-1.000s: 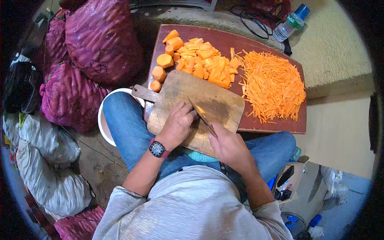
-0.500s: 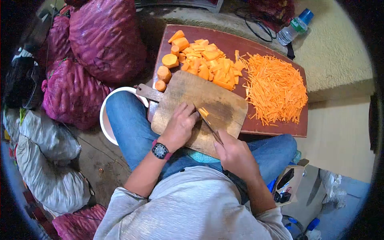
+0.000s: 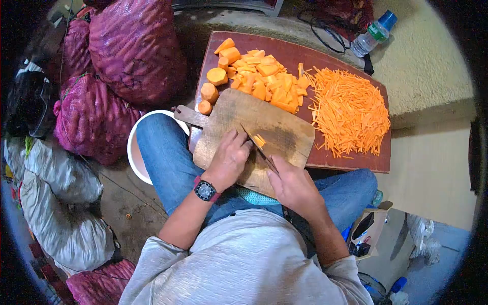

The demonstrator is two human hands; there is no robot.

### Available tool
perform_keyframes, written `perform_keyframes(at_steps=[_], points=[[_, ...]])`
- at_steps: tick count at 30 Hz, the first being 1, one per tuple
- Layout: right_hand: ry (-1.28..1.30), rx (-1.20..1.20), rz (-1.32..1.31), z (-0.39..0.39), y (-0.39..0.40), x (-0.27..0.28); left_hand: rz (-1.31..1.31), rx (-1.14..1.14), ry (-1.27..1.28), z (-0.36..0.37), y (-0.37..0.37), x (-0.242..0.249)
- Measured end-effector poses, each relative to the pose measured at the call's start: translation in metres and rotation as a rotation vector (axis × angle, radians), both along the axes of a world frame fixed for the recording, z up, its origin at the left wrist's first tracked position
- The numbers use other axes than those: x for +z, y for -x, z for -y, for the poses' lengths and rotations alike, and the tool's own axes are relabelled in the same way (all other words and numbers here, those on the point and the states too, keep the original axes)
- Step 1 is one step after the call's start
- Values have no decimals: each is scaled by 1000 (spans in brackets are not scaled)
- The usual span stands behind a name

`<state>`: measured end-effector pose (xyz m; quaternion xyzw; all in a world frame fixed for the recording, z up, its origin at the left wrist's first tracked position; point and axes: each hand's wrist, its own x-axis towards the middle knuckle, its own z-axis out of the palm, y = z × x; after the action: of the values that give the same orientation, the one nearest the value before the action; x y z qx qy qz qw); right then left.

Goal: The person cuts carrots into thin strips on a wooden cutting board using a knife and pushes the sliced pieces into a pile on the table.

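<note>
My right hand (image 3: 294, 185) is closed round the handle of a knife (image 3: 262, 152), whose blade slants up and left over the wooden cutting board (image 3: 229, 109). Beside the blade, my left hand (image 3: 231, 157) presses curled fingers onto the board; whatever lies under the fingertips is hidden. A few cut carrot strips (image 3: 260, 140) lie against the blade's right side. Beyond the board, a heap of carrot slices (image 3: 272, 76) and several carrot chunks (image 3: 209, 92) rest on the dark red table (image 3: 300, 116). A large pile of carrot sticks (image 3: 351, 112) covers its right part.
A white tub (image 3: 138, 165) stands by my left knee. Full purple mesh sacks (image 3: 137, 51) and white sacks (image 3: 61, 213) crowd the left side. At the upper right, a water bottle (image 3: 373, 34) lies on a ledge (image 3: 422, 71). A box (image 3: 371, 231) sits at the lower right.
The knife has shifted slightly up and left, with more of its blade showing past my left fingers. My left hand has stayed almost in place.
</note>
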<state>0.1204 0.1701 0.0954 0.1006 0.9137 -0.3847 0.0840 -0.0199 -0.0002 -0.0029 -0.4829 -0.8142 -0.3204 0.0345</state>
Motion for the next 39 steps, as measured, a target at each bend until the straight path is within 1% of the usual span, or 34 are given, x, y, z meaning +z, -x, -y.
perform_keyframes(at_steps=[2,5,8,10,11,13,16,19,23,26,29,31,35,37,39], points=[[15,5,14,2,-2,3,-30,22,-23,2,0,-4],[26,-27,60,3,-5,0,24,38,-2,3,-3,0],[-11,13,54,2,1,-4,28,37,20,2,-1,7],[38,8,-81,2,-5,0,58,30,8,3,0,5],[39,15,-79,2,-5,1,59,37,8,4,0,4],[69,-35,27,3,-7,2,55,70,7,2,-3,6],[8,24,5,-1,1,-10,127,76,31,3,-1,9],[47,7,3,1,-5,3,132,70,-29,5,-1,6],[61,-42,42,3,-1,-1,99,104,16,3,-4,5],[72,-5,2,-1,-2,-1,96,91,1,3,-1,3],[109,-36,-8,0,-5,-9,108,90,-13,5,-4,4],[39,-2,-62,-1,2,-12,129,85,-17,4,-2,9],[88,-37,-83,-8,-4,-4,153,97,-29,4,0,-2],[73,-59,-101,-7,-8,-2,129,103,8,5,0,3],[94,-54,-84,-3,-11,-3,134,99,-9,5,-1,3]])
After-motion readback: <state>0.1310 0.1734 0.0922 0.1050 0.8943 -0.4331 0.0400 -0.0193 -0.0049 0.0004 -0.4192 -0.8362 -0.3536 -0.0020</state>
